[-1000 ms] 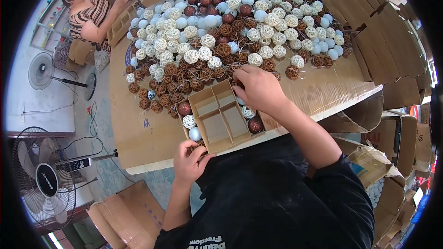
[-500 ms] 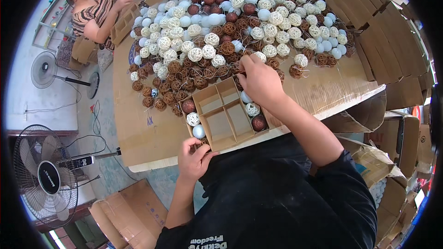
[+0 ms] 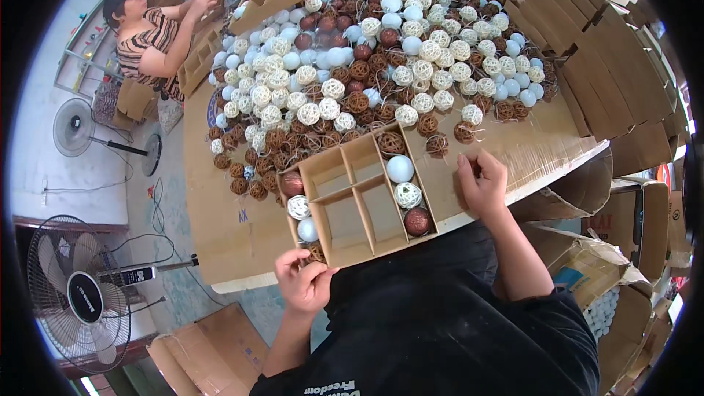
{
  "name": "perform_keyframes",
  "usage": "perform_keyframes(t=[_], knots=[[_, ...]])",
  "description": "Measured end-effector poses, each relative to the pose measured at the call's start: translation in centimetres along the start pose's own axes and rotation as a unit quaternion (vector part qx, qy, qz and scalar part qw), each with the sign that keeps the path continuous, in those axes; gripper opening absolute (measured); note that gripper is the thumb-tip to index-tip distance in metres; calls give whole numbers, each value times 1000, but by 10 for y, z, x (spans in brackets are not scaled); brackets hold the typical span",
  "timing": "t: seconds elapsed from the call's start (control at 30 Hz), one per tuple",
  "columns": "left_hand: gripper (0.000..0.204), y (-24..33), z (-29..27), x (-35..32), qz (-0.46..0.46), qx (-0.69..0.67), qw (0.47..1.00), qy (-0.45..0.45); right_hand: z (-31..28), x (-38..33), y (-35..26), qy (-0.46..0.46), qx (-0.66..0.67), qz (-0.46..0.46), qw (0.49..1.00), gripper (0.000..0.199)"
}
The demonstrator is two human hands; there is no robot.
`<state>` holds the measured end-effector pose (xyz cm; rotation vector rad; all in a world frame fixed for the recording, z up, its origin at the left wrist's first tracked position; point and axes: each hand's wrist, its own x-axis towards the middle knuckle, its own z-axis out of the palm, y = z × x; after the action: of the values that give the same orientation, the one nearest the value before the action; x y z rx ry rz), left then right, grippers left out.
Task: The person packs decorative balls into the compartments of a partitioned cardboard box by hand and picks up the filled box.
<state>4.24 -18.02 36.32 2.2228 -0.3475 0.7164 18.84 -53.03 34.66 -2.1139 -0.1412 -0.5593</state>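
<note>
While left hand (image 3: 304, 282) pinches near corner of divided cardboard tray (image 3: 357, 202), fingers curled shut on its rim, right hand (image 3: 482, 183) closes over brown wicker ball (image 3: 475, 170) on table (image 3: 528, 150), just right of tray; grip partly hidden. Tray between hands, long axis running away from body; empty middle cells nearer right hand; ball heap (image 3: 367, 66) beyond

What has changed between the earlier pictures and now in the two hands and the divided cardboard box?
The right hand has drawn back from the pile of balls to the cardboard tabletop right of the divided cardboard box; whether it holds a ball cannot be told. The left hand stays at the box's near left corner. The box stays put, with balls in its outer columns.
</note>
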Motion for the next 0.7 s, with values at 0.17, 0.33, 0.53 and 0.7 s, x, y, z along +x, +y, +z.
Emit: perform_keyframes(t=[0.17,0.33,0.53,0.7], knots=[[27,-2,6,116,91,28,995,4,11,8,2,42,58,84,994,15],[20,-13,102,266,116,-31,992,29,8,17,3,-11,-12,54,998,18],[25,-74,196,383,49,64,996,37,26,15,-1,-46,-75,14,996,22],[76,-33,232,381,-25,222,974,-46,17,15,-2,-39,-63,17,997,25]])
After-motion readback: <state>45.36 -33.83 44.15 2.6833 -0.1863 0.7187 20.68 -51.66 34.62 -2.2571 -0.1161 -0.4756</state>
